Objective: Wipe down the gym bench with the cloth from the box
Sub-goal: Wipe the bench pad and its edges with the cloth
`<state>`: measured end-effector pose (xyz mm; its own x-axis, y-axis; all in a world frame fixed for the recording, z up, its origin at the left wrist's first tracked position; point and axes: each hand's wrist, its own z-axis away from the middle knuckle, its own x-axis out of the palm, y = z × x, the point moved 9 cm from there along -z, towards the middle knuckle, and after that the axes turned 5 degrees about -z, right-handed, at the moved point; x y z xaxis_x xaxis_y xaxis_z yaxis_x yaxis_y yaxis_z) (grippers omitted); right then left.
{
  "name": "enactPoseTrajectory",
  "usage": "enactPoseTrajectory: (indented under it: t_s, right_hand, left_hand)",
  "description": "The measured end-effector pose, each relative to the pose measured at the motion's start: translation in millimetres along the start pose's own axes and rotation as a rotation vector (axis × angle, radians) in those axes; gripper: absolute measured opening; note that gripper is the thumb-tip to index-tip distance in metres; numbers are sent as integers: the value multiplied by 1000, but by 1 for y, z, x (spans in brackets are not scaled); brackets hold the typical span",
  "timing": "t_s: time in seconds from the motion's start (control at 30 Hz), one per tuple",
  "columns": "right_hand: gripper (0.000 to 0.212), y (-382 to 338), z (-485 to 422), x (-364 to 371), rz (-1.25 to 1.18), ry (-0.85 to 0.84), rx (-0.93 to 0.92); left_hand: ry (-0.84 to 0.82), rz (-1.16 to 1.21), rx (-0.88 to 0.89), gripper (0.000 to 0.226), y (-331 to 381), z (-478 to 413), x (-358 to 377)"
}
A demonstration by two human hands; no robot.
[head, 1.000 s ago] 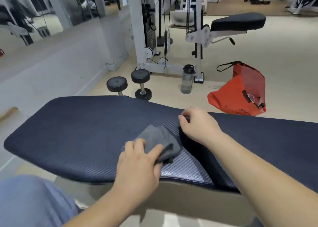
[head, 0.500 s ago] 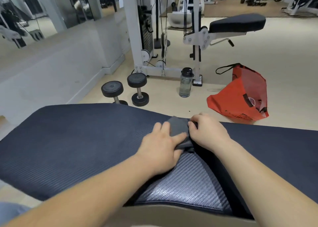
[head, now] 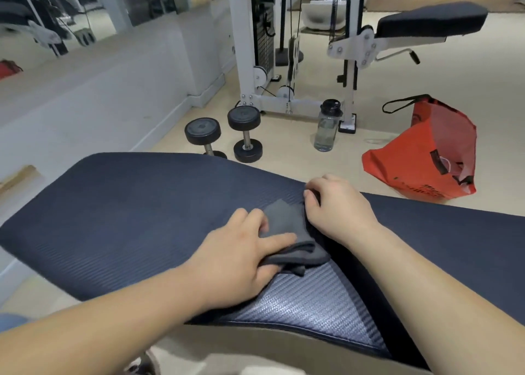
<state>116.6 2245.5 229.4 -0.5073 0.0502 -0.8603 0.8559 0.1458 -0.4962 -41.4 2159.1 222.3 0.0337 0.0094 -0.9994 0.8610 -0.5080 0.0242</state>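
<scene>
The dark blue padded gym bench (head: 127, 212) stretches across the view, with a gap between its two pads near the middle. A folded grey cloth (head: 292, 238) lies on the left pad right beside that gap. My left hand (head: 241, 252) presses down on the cloth, fingers over its near edge. My right hand (head: 338, 209) rests on the edge of the right pad at the gap, fingers curled against the pad and touching the cloth's far side. No box is in view.
On the floor beyond the bench stand two black dumbbells (head: 224, 136), a clear water bottle (head: 326, 127) and a red bag (head: 426, 158). A white cable machine (head: 255, 47) with a padded seat (head: 431, 19) stands behind. A mirrored wall runs along the left.
My left hand slid the cloth from the pad's near side up to the far end of the gap, then back toward me a little. The right hand stayed at the gap.
</scene>
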Motion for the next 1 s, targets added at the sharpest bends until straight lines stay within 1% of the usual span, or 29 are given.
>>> enactPoseTrajectory:
  t_s: [0.03, 0.07, 0.1, 0.17, 0.2, 0.23, 0.27, 0.3, 0.37, 0.4, 0.43, 0.47, 0.5, 0.57, 0.6, 0.63, 0.67, 0.7, 0.77, 0.8, 0.83, 0.87, 0.93, 0.97, 1.0]
  right_hand:
    - [27, -5, 3, 4, 8, -7, -20]
    - [28, -12, 7, 7, 13, -14, -42]
    - [29, -19, 12, 10, 18, -22, -64]
    - [30, -33, 19, 14, 25, -35, -107]
    - [30, -41, 21, 15, 26, -37, -124]
    - [30, -49, 24, 17, 26, -32, -139]
    - [30, -56, 26, 18, 29, -24, -154]
    - [30, -64, 29, 20, 36, -20, -168]
    - [29, -76, 36, 28, 49, -41, -186]
    - [29, -81, 41, 32, 56, -58, -197]
    - [29, -85, 44, 36, 65, -69, -208]
    - [29, -86, 46, 38, 73, -72, -215]
    - [29, -87, 48, 38, 75, -72, -216]
    - [29, -88, 49, 36, 63, -70, -211]
    - [29, -88, 48, 35, 53, -70, -204]
    - [29, -88, 48, 34, 41, -68, -197]
    - [29, -88, 47, 34, 29, -70, -190]
    - [29, -88, 46, 34, 20, -76, -183]
    - [29, -88, 43, 37, 15, -94, -167]
    - [29, -87, 40, 39, 13, -103, -160]
    - [29, -86, 36, 40, 10, -109, -154]
    - [29, -86, 33, 41, 10, -116, -146]
    - [31, -84, 22, 41, 23, -134, -133]
    - [32, -82, 15, 42, 33, -148, -122]
    - [33, -79, 8, 41, 48, -161, -105]
  left_hand:
    - [-29, -14, -3, 54, -15, 9, 1]
    - [-50, -32, -74, 54, -37, 15, 2]
    - [-41, -38, -202, 53, -61, 19, 1]
    - [30, -12, -543, 49, -100, 35, -1]
    - [52, -7, -667, 47, -103, 45, -1]
    - [55, -16, -717, 46, -94, 54, -1]
    - [53, -27, -693, 47, -76, 63, -1]
    - [57, -35, -602, 49, -53, 71, -2]
    - [49, -8, -336, 53, -14, 94, -5]
    - [22, 20, -242, 54, -13, 103, -5]
    - [-8, 28, -203, 54, -25, 107, -5]
    - [-33, 10, -229, 53, -46, 109, -4]
    - [-48, -10, -318, 52, -72, 110, -4]
    - [-39, -14, -610, 49, -119, 114, -6]
    - [-24, -12, -729, 48, -128, 116, -6]
    - [-15, -30, -785, 48, -126, 116, -6]
    - [-17, -63, -776, 49, -116, 115, -6]
    - [-27, -89, -715, 50, -101, 113, -5]
    - [-31, -85, -512, 52, -80, 117, -6]
    - [-27, -66, -435, 52, -83, 119, -8]
    - [-41, -54, -404, 53, -95, 121, -8]
    - [-71, -54, -427, 53, -113, 121, -6]
    - [-100, -57, -588, 53, -149, 116, -4]
    - [-119, -65, -664, 54, -155, 111, -2]
    - [-138, -81, -699, 54, -154, 102, -1]
